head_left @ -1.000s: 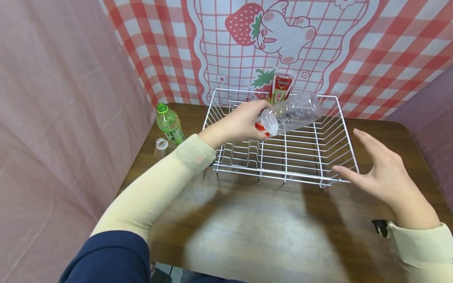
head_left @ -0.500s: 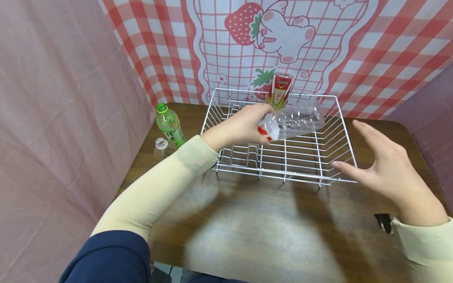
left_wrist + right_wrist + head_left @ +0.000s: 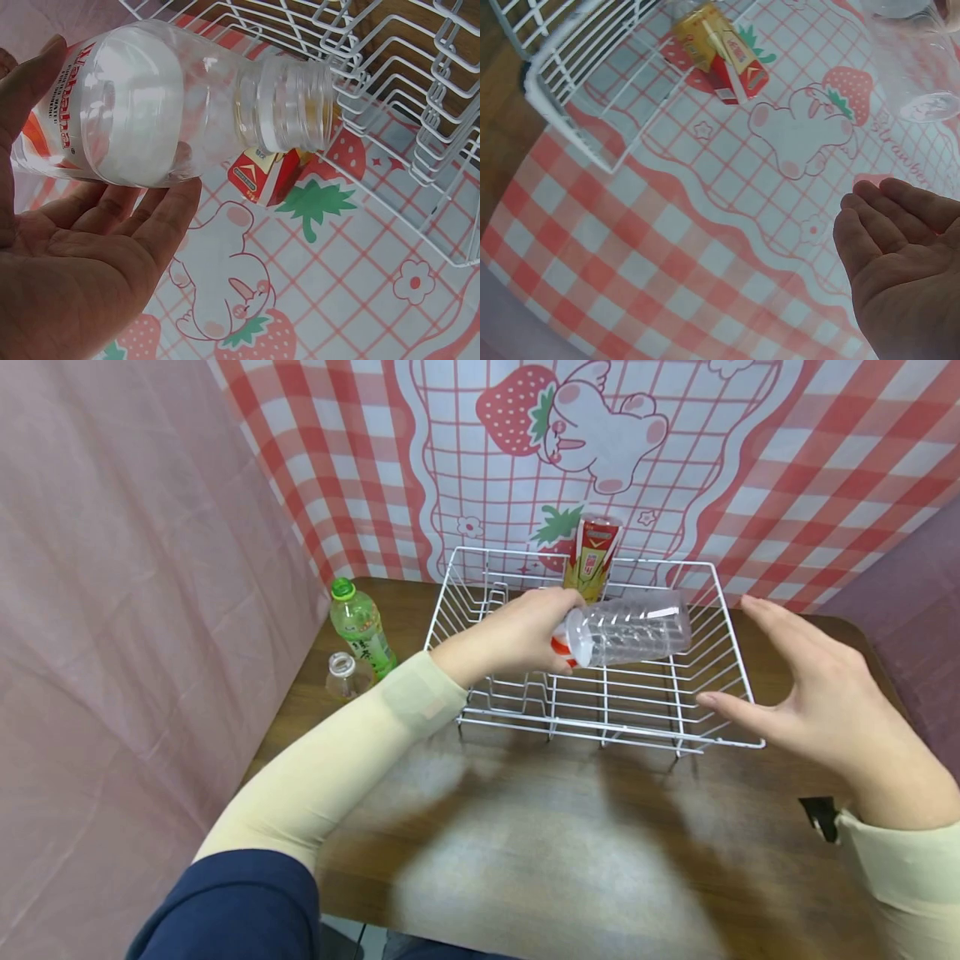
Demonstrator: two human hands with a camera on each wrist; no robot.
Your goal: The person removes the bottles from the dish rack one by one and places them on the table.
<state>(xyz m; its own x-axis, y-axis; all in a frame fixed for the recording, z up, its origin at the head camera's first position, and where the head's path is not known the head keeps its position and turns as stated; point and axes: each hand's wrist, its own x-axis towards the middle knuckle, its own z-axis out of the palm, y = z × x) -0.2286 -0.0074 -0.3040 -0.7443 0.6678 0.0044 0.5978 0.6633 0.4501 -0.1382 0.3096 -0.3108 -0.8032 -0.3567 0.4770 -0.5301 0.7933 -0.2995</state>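
My left hand point(image 3: 517, 635) grips a clear plastic water bottle point(image 3: 633, 627) round its middle, above the white wire dish rack point(image 3: 615, 727). The bottle lies on its side in the air, its base end pointing right in the head view. Up close in the left wrist view, the bottle point(image 3: 135, 105) has a red-and-white label, and its uncapped neck points toward the rack's wires. To the right of the rack hovers my right hand point(image 3: 817, 710), thumb and fingers spread apart, with nothing in it. Its straight fingers also show in the right wrist view.
A red and yellow drink carton point(image 3: 594, 556) stands at the back of the rack. Left of the rack are a green tea bottle point(image 3: 362, 627) with a green cap and a small clear bottle point(image 3: 345, 673). A checked cloth point(image 3: 360, 460) hangs behind the wooden table point(image 3: 525, 843).
The left hand has brought the bottle slightly lower and nearer in the head view, and the bottle has turned more level. The right hand has risen slightly, staying spread.
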